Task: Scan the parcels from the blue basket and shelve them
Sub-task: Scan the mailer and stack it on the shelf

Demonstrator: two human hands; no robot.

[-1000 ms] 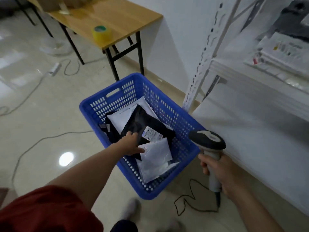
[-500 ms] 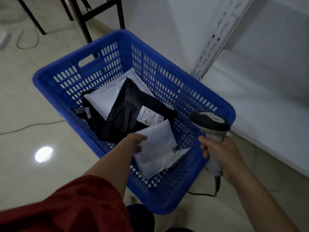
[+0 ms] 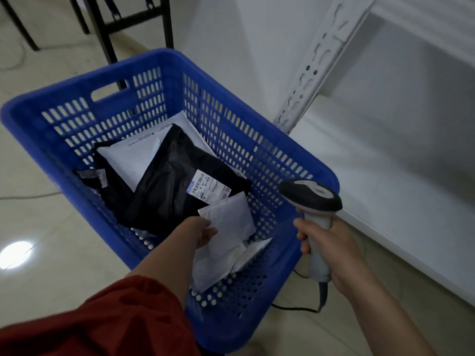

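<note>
At the bottom left a red fabric sleeve [image 3: 90,322] is cut off by the frame edge. Its bare forearm reaches into the blue perforated plastic basket [image 3: 59,91], which stands on the floor. The left hand [image 3: 203,232] pinches the near-left edge of a small white bubble-padded envelope [image 3: 228,224]; the fingertips go under the envelope and are hidden. Just beyond this hand lies a black glossy plastic mailer bag [image 3: 167,194] with a white printed label, too small to read. It covers part of a flat white paper parcel [image 3: 126,160] farther from the hand. Under the pinched envelope, another white parcel [image 3: 254,250] shows only one corner. To the right, beside the basket wall, the right hand [image 3: 336,253] is wrapped around the handle of a grey and black handheld barcode scanner [image 3: 316,219]; its scanning window faces away. Its dark cable [image 3: 295,309] leaves below this hand and is partly hidden behind the basket. Beyond the right hand stands a white slotted metal shelf post [image 3: 316,62], cut off at the top.
</note>
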